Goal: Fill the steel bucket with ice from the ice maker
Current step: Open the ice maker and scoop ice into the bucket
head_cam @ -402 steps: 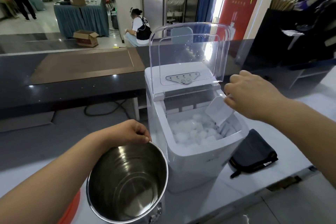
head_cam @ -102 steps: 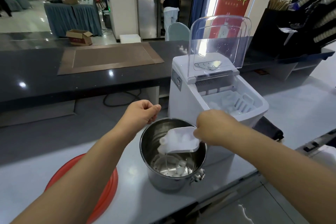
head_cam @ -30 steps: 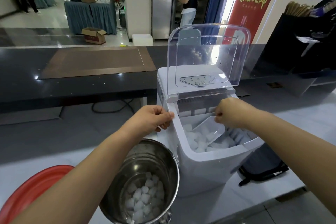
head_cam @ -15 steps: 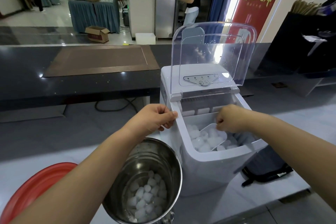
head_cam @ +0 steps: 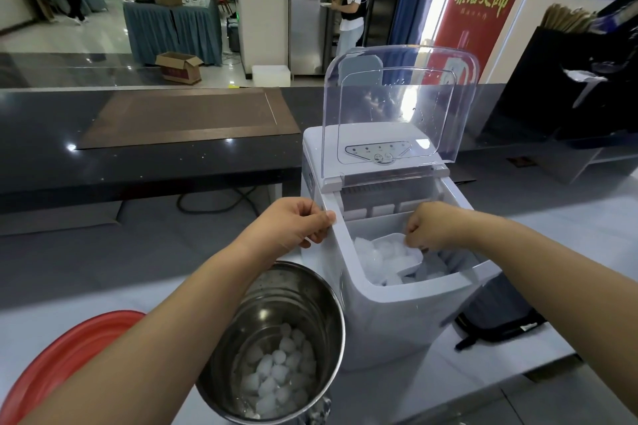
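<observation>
I see my left hand [head_cam: 293, 224] at the ice maker [head_cam: 397, 331], its grip narrow: thumb and curled fingers pinch the left rim of the open bin, at about 9 o'clock of the opening. My right hand [head_cam: 428, 226] is down inside the bin from the 3 o'clock side, its grip closed round the handle of the clear scoop [head_cam: 397, 252]. The scoop lies among the ice cubes [head_cam: 371, 262] in the bin, with cubes in its bowl. The clear lid [head_cam: 400, 103] stands raised at the 12 o'clock edge of the machine, above the control panel.

The steel bucket [head_cam: 276, 304] sits on the pale worktop [head_cam: 552, 235] at 7 o'clock of the ice maker, just beside it and below my left wrist. A layer of ice [head_cam: 276, 373] covers its bottom, well below the rim.

A red round tray [head_cam: 62, 355] lies at 9 o'clock of the bucket, partly hidden by my left forearm. A black pouch [head_cam: 500, 317] lies at 4 o'clock of the ice maker, against its base.
</observation>
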### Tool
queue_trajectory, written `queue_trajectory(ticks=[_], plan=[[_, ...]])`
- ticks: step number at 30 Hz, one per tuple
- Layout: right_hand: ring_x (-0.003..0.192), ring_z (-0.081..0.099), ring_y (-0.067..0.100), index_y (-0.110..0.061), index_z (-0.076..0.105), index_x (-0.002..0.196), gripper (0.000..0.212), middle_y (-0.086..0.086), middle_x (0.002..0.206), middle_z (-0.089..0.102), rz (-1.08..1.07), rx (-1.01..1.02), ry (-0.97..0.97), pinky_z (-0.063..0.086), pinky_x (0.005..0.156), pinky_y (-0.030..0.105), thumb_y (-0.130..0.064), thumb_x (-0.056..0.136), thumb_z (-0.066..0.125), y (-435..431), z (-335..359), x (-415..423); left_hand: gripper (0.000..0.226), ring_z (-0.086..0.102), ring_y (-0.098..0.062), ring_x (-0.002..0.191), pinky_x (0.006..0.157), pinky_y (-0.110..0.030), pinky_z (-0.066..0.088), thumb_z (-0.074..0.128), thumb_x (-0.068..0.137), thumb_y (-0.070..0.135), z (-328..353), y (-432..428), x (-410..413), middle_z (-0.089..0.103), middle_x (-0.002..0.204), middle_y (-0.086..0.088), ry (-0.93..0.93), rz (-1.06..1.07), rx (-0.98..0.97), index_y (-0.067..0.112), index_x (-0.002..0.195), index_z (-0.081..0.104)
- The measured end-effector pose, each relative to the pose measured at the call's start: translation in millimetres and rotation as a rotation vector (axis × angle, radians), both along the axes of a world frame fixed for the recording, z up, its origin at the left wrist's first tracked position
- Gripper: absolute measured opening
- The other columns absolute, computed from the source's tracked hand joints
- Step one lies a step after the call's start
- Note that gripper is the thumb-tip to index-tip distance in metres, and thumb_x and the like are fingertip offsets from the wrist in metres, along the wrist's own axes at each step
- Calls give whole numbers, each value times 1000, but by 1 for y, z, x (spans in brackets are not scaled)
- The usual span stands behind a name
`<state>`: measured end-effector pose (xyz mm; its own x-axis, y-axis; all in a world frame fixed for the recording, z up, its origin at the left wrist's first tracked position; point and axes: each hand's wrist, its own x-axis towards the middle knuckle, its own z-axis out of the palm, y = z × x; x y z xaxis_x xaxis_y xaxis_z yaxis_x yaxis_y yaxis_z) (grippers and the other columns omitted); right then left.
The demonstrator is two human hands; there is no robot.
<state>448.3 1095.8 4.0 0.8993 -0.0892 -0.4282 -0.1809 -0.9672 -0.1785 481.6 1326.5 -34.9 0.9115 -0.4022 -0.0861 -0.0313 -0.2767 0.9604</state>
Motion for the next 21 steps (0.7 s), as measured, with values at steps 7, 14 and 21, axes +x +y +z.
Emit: queue_trajectory(ticks=[7, 14, 21], plan=[[45, 43, 12, -11, 53, 52, 32, 1, 60, 58, -122, 26, -102, 34, 40, 14, -11, 84, 52, -7, 12, -6, 28, 59, -10, 60, 64, -26, 50, 64, 88, 25, 0, -1, -3, 66, 61, 2, -3, 13, -20, 15, 63, 58], [46, 40, 18, -8, 60, 61, 26, 3, 58, 55, -246, 142, -113, 37, 48, 21, -9, 86, 54, -7, 18, -15, 28, 60, -10, 61, 63, -26, 49, 64, 88, 25, -1, 0, -5, 66, 61, 3, -7, 16, -22, 17, 62, 59], [44, 44, 17, -1, 61, 71, 19, 4, 57, 55, -289, 163, -141, 41, 52, 23, -6, 87, 53, -1, 25, -25, 26, 58, -9, 60, 62, -24, 48, 65, 88, 26, 1, 2, -9, 66, 65, 0, -31, 36, 6, 15, 65, 60]])
